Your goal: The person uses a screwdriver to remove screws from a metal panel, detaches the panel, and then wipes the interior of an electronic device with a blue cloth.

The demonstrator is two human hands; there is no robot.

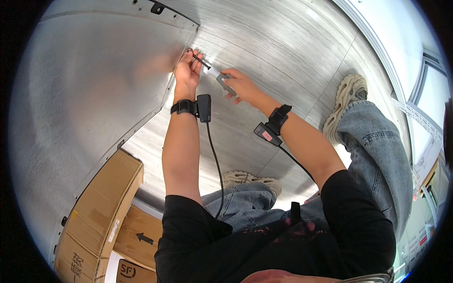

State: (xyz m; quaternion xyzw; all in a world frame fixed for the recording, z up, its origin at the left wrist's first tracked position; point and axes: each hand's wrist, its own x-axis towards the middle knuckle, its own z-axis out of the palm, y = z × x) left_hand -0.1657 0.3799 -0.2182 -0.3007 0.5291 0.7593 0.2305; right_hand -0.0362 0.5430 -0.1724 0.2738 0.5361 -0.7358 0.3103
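Near the corner of a big silver metal panel [104,61], my left hand [188,73] is palm up with its fingers curled. They close on a thin black rod [202,61] that slants from the panel's edge down toward my right hand. My right hand [243,87] is wrapped round a slim grey hand tool [226,84] with a pale front end. That end points at the lower end of the rod; whether the two touch I cannot tell. The exact kind of tool is unclear.
Brown cardboard boxes [96,207] stand at the lower left against the panel. Both wrists carry black strapped devices with cables [215,160]. My shoes [347,99] and jeans rest on the grey wood-look floor [278,28]. A white-framed structure [396,47] borders the right.
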